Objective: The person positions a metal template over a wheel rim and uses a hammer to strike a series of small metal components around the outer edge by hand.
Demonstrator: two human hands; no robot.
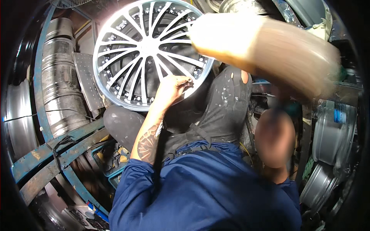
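A multi-spoke silver alloy wheel (149,46) stands tilted between my knees, small bright studs around its rim. My left hand (171,90) rests at the near edge, thumb and fingers pinched on a small dark thing (189,81) with a pale end, too small to name. On the right, my right hand (275,133) is raised and smeared, seemingly wrapped round a dark handle. Above it, close to me, a big brown mallet head (293,54) is blurred by motion. Its left end is washed out by light and hides part of the wheel's right rim.
Stacked metal cylinders or rims (61,77) and a perforated plate (88,81) stand left. A blue metal frame (83,134) and a teal crate (115,175) lie beside my left arm. More silver wheels (327,136) are stacked close on the right.
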